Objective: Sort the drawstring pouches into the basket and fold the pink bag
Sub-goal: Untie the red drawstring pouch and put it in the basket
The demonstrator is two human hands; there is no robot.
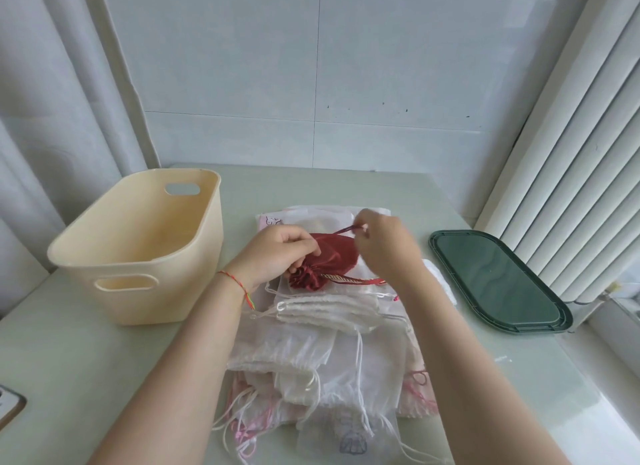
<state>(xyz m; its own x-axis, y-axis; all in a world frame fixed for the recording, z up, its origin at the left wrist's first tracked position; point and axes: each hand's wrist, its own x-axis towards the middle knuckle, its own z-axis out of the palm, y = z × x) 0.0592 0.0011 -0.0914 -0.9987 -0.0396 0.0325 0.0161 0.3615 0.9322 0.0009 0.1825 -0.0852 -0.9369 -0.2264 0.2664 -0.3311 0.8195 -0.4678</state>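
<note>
While your left hand point(277, 253) grips the red pouch point(327, 256) at its gathered neck mid-counter, your right hand point(384, 242) pinches its drawstring point(348, 229) taut.

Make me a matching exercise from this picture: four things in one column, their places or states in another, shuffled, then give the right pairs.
Things:
1. basket
2. red pouch
3. green lid
4. right hand

Places or states:
A. lies flat on the table, at the right by the window
B. pinches a thin cord above the pile
C. stands at the left of the table, nothing visible inside
D. on top of the pile of sheer white pouches, its gathered neck held by the left hand

Pairs: 1-C, 2-D, 3-A, 4-B
</note>
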